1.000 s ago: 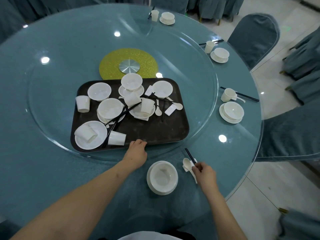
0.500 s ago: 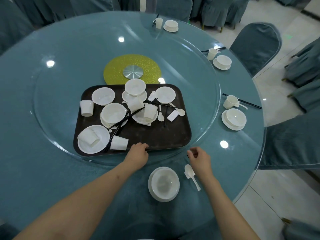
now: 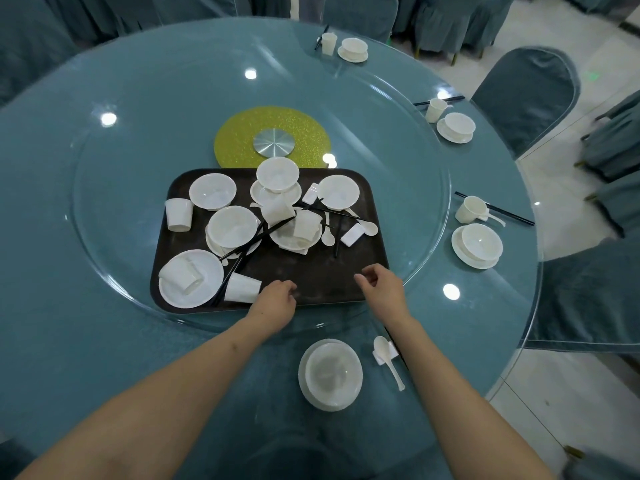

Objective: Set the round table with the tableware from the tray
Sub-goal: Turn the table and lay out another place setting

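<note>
Dark brown and rounded at its corners, the tray [image 3: 311, 271] sits on the near part of a clear glass turntable [image 3: 415, 150] on the round table [image 3: 69, 341], which is covered in teal cloth under glass. White glossy tableware is jumbled on the tray: bowls [image 3: 232, 226], plates [image 3: 190, 278], tipped cups [image 3: 242, 288], small rests [image 3: 352, 234], spoons [image 3: 327, 237] and thin black chopsticks [image 3: 256, 239].

At the tray's near edge the left hand [image 3: 275, 299] rests with curled fingers; I cannot tell whether it grips the rim. Just left of it lies a cup on its side. To the right, the right hand [image 3: 382, 284] hovers over the tray's near right corner, fingers loosely bent and holding nothing.

Nearer, on the cloth, a bowl on a plate [image 3: 330, 374] stands with a white spoon [image 3: 389, 360] on a rest just to its right.

Along the right and far rim are three laid places, each a bowl on a plate [image 3: 477, 245] with a cup [image 3: 471, 209] and chopsticks. A glittery yellow disc [image 3: 304, 133] with a brushed metal hub [image 3: 273, 142] marks the centre. Teal-covered chairs [image 3: 526, 95] ring the table.
</note>
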### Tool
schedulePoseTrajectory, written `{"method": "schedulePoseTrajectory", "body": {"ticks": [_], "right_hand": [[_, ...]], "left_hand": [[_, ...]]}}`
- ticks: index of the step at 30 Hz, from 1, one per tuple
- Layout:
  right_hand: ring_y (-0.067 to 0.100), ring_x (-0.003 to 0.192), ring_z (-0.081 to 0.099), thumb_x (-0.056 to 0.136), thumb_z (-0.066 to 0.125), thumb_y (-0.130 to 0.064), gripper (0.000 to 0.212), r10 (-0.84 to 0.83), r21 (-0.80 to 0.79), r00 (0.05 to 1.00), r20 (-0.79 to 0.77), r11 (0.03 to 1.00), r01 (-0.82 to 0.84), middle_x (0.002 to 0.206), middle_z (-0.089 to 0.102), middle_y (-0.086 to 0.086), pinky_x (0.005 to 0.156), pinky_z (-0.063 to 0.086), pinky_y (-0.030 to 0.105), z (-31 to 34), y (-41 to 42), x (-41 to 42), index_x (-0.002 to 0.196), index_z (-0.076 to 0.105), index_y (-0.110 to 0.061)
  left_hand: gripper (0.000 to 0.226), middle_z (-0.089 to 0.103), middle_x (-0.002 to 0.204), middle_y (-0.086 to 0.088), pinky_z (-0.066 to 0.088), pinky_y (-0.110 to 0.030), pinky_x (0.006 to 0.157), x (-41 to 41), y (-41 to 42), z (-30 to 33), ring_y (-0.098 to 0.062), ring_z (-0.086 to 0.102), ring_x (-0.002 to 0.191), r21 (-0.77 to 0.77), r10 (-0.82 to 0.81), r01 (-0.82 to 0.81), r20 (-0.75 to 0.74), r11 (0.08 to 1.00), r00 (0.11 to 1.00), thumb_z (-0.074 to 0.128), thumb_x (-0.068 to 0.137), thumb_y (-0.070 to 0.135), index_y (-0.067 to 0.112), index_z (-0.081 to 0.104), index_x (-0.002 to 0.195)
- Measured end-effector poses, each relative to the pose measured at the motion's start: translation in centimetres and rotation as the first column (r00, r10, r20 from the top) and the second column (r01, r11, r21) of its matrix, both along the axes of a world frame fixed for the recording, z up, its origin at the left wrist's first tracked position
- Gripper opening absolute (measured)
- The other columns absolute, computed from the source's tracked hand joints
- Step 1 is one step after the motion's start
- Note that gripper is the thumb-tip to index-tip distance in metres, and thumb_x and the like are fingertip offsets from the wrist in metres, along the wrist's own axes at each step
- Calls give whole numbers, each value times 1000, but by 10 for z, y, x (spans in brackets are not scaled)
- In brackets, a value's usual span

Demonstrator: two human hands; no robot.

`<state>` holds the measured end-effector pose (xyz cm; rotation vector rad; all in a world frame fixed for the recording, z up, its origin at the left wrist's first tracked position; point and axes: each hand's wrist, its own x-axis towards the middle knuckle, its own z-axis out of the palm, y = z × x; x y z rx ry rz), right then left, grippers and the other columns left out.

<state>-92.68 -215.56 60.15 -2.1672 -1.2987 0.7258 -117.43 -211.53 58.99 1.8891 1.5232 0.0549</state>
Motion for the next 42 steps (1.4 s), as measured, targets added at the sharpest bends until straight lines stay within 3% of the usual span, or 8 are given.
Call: {"method": "schedulePoseTrajectory", "body": {"ticks": [19, 25, 28, 32, 36, 42], "right_hand": [[13, 88, 64, 93, 71, -36, 25, 59, -82, 998, -12, 995, -59, 95, 70, -4, 86, 54, 32, 0, 34, -20, 109, 69, -17], [9, 85, 60, 90, 73, -42, 53, 35, -55, 989, -140, 998, -43, 94, 64, -5, 77, 43, 26, 22, 85, -53, 132, 55, -15], [17, 100, 61, 90, 71, -46, 64, 0, -52, 981, -193, 999, -10, 107, 63, 0, 81, 42, 27, 31, 112, -63, 139, 48, -12], [27, 132, 51, 88, 71, -53, 80, -57, -85, 963, -262, 996, 36, 144, 52, 9, 90, 38, 29, 35, 139, -74, 146, 40, -8], [31, 131, 51, 84, 73, -56, 86, -76, -167, 969, -234, 985, 36, 146, 49, 13, 89, 42, 33, 32, 156, -80, 145, 38, -6], [33, 136, 48, 86, 75, -50, 86, -136, -205, 962, -237, 975, 88, 149, 49, 16, 102, 42, 37, 18, 168, -84, 147, 38, -2]], "left_hand": [[34, 61, 123, -8, 45, -34, 101, -6, -4, -8, -24, 58, 113, 10, 22, -22, -2, 1000, 1000, 43, 99, 17, 14, 60, 129], [36, 63, 120, -6, 46, -36, 99, -8, -7, -7, -25, 57, 112, 21, 11, -11, -3, 1000, 1000, 46, 95, 16, 16, 60, 129], [36, 63, 119, -6, 48, -36, 97, -8, -7, -8, -25, 58, 111, 25, 3, -3, 1, 1000, 1000, 47, 95, 16, 15, 61, 129], [36, 62, 117, -8, 48, -39, 95, -9, -10, -11, -27, 55, 111, 36, 20, -21, 24, 999, 1000, 47, 95, 14, 15, 60, 128], [40, 60, 120, -6, 44, -34, 98, -8, -14, -13, -25, 50, 114, 48, 35, -37, 32, 998, 999, 45, 94, 10, 16, 58, 132], [41, 57, 123, -5, 43, -33, 101, -8, -19, -15, -24, 48, 114, 60, 24, -26, 41, 998, 999, 47, 95, 11, 17, 56, 135]]}}
